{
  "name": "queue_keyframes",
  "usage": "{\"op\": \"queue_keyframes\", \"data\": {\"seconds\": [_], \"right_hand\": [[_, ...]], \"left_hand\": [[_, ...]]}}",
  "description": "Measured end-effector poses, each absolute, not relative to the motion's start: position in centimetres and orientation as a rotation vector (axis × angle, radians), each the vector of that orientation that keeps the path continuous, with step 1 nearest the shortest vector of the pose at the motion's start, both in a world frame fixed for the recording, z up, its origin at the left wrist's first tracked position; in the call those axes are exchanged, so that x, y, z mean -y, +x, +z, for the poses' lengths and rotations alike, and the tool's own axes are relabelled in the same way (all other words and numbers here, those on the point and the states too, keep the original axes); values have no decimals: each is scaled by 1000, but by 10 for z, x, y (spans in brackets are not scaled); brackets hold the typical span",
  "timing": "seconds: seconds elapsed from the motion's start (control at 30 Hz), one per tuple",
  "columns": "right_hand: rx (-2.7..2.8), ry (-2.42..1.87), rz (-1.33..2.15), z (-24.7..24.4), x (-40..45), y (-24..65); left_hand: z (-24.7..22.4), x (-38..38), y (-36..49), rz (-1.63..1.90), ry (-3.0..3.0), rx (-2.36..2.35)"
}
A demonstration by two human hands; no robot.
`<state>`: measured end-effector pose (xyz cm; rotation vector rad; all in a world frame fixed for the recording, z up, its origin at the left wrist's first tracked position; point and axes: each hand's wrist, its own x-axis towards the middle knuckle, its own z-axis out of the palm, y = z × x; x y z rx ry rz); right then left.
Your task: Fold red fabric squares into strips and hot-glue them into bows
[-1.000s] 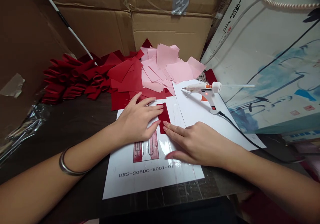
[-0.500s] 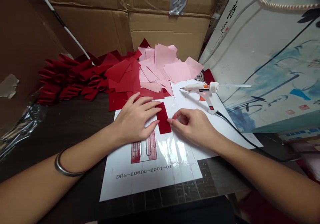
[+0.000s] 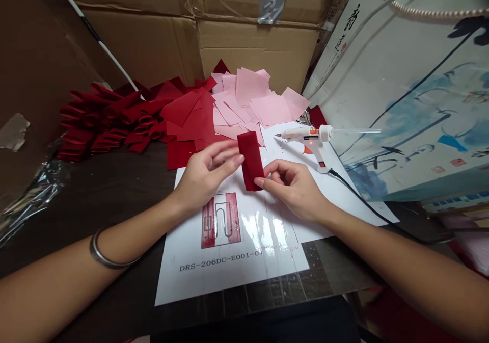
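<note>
A dark red folded fabric strip (image 3: 251, 162) is held up above the white printed sheet (image 3: 183, 287). My right hand (image 3: 294, 187) pinches its lower right corner between thumb and fingers. My left hand (image 3: 208, 172) is at its left edge, thumb on the near side and fingers reaching behind it; the fingertips are partly hidden. Below, the sheet carries a printed red and white picture (image 3: 220, 220) with looped outlines, under glossy clear tape. A white glue gun (image 3: 311, 139) with a clear glue stick lies right of my right hand, its small light glowing orange.
Flat red pieces (image 3: 194, 113) and pink pieces (image 3: 244, 98) are piled behind my hands. Folded red pieces (image 3: 107, 119) are heaped at the left. Cardboard (image 3: 255, 47) walls the back, and a painted white panel (image 3: 416, 93) leans at the right. A black cord (image 3: 367, 205) trails rightward.
The red strip has been lifted off the sheet and tilted upward. My left hand has turned from lying flat to gripping the strip's left edge, uncovering the printed picture.
</note>
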<state>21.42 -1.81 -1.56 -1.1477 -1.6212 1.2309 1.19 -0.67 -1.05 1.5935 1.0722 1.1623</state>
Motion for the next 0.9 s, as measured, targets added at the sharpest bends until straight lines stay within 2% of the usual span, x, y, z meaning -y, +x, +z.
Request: {"op": "queue_keyframes", "data": {"seconds": [0.53,0.67,0.9], "right_hand": [[1963,-1116,1341,-9,25,213],[1980,-1121,1274,-9,26,211],[2132,-1055,1070,-9,29,209]], "left_hand": [[-7,27,21,1235,1350,-862],[-8,30,22,1257,1425,-780],[-2,35,29,1266,1391,-971]]}}
